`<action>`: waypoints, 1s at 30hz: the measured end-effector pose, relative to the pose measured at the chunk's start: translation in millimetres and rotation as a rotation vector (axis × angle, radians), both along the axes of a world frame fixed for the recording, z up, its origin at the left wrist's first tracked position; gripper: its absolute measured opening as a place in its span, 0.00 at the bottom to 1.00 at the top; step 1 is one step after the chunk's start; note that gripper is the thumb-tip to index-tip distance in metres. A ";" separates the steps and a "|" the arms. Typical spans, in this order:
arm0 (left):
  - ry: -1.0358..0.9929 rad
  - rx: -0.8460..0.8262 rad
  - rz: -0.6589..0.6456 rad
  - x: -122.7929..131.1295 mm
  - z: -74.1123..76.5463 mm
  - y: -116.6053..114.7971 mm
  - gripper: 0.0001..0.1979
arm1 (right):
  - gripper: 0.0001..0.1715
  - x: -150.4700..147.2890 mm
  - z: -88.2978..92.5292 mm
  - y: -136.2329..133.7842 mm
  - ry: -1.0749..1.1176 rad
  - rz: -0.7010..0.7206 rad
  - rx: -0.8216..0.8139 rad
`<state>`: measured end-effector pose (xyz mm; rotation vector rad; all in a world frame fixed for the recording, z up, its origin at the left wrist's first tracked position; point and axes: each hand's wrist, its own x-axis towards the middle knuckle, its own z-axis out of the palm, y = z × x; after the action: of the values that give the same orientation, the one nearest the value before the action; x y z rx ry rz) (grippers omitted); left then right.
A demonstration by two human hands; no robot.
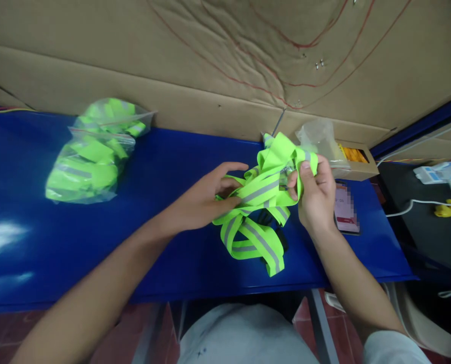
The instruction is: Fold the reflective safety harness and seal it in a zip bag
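A neon yellow-green reflective strap (pixel 261 189) with a grey stripe hangs in loose loops between my hands, above the blue table. My right hand (pixel 316 189) pinches one loop of it between thumb and fingers. From the other side, my left hand (pixel 217 194) grips the bunched bands, its fingertips partly hidden by them. Lower loops droop toward the table, and dark plastic pieces (pixel 281 238) show behind them.
At the left on the blue table (pixel 164 258) lie two clear zip bags (pixel 87 167) of similar neon straps. A phone (pixel 346 208), a clear empty bag (pixel 318 141) and an open cardboard box (pixel 359 164) are on the right. A cardboard-covered wall (pixel 195 98) stands behind.
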<state>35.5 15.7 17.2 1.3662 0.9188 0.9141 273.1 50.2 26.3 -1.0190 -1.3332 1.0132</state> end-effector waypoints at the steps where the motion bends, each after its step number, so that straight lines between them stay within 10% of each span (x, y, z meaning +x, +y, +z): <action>1: -0.036 -0.015 0.009 -5.3 5.2 2.2 0.28 | 0.18 3.6 3.0 3.1 0.037 0.000 -0.016; 12: -0.519 0.029 0.430 -35.9 10.7 24.0 0.14 | 0.30 13.4 15.3 5.8 0.133 0.283 -0.101; 19: 0.380 0.683 0.258 2.3 1.6 -2.9 0.26 | 0.28 -4.1 -15.5 -6.5 -0.199 0.248 -0.073; 26: 0.519 0.371 0.302 23.3 -13.8 -11.8 0.44 | 0.38 -1.3 -14.2 -2.6 -0.083 0.193 -0.183; 30: 0.585 0.418 0.278 8.7 -7.0 -6.0 0.18 | 0.34 2.6 -6.0 6.5 0.111 0.079 -0.206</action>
<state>44.2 9.7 10.1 1.9558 1.4436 0.9664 275.6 56.7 20.3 -1.0533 -1.2041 1.2694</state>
